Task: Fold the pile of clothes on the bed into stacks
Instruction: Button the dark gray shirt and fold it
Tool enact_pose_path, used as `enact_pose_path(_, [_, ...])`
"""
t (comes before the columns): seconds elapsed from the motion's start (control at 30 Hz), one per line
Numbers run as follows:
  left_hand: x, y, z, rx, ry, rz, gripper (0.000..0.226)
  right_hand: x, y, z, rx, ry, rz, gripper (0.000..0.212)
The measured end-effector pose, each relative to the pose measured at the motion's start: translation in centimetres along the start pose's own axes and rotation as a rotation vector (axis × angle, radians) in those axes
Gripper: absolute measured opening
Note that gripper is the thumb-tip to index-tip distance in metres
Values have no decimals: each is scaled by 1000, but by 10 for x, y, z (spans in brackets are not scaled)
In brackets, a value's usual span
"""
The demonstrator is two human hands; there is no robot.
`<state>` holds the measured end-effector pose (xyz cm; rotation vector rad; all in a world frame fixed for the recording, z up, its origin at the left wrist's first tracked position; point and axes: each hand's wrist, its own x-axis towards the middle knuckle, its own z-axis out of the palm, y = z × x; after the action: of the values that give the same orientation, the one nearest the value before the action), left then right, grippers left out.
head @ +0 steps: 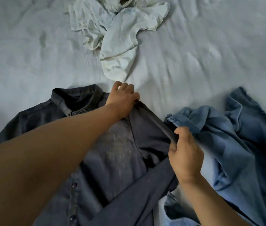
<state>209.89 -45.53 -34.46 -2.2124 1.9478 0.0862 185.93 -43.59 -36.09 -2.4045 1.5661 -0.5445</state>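
Observation:
A dark grey button-up shirt [116,144] lies spread on the bed, collar at the far side and buttons running down the near left. My left hand [122,98] reaches across it and pinches the shirt's right shoulder edge. My right hand [184,154] grips the same folded edge lower down, near where the sleeve starts. The sleeve runs diagonally across the shirt's lower front. My left forearm hides much of the shirt's left half.
A crumpled white garment [121,33] lies at the far middle of the pale bedsheet [210,54]. Blue denim clothing [246,144] is heaped to the right of the shirt, touching its edge. The bed's left side shows bare sheet.

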Motion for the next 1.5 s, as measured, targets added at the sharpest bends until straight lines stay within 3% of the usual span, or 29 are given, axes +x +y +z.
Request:
enact_pose_path(0.07, [6,4,-3,-52,134,-65,27,8,2,2,12,27,22,37])
enact_pose_path(0.13, [5,13,0,-172,93,-171,29,13,0,4,37,11,44,35])
enact_pose_path(0.23, [-17,27,16,-649,4,-372,43,10,2,-1,134,-5,-25,33])
enact_pose_path(0.3, [-53,41,22,-709,139,-283,47,0,5,-7,207,-35,-88,36])
enact_pose_path(0.37, [-95,58,28,-765,256,-216,36,-11,8,-12,243,-63,-90,38])
enact_pose_path(0.4, [-118,67,29,-823,228,-220,37,-16,10,-13,239,-73,-50,38])
enact_pose_path(0.47, [-160,85,23,-955,22,-319,47,-29,9,-15,208,-100,85,40])
enact_pose_path(0.53, [-193,101,24,-892,-183,-355,58,-41,5,-15,211,-168,244,42])
enact_pose_path(0.63, [-223,115,28,-778,-275,-337,38,-55,-5,-18,360,-209,343,56])
enact_pose_path(0.73, [-244,109,22,-1114,10,-603,18,-63,-17,-27,456,-131,260,61])
enact_pose_path(0.83, [-276,80,12,-1245,215,-946,27,-74,-35,-33,412,-106,117,53])
enact_pose_path(1.0, [-339,43,40,-1052,-59,-1126,26,-99,-56,-18,243,-206,-188,44])
enact_pose_path(1.1, [-367,45,39,-1102,-7,-1227,34,-110,-64,-8,96,-290,-302,46])
enact_pose_path(1.2, [-389,67,32,-1259,98,-1193,69,-120,-66,-2,-52,-333,-424,44])
enact_pose_path(1.27, [-404,90,37,-1129,190,-1068,99,-129,-68,-3,-143,-364,-429,60])
enact_pose_path(1.33, [-415,112,45,-842,281,-945,83,-137,-74,-9,-136,-365,-433,58])
enact_pose_path(1.4, [-421,126,47,-686,335,-792,57,-149,-79,-12,-95,-371,-458,38])
enact_pose_path(1.43, [-427,132,54,-652,298,-728,54,-157,-84,-14,-77,-404,-465,27])
enact_pose_path(1.5, [-434,140,66,-606,117,-636,68,-172,-94,-15,-55,-523,-475,19])
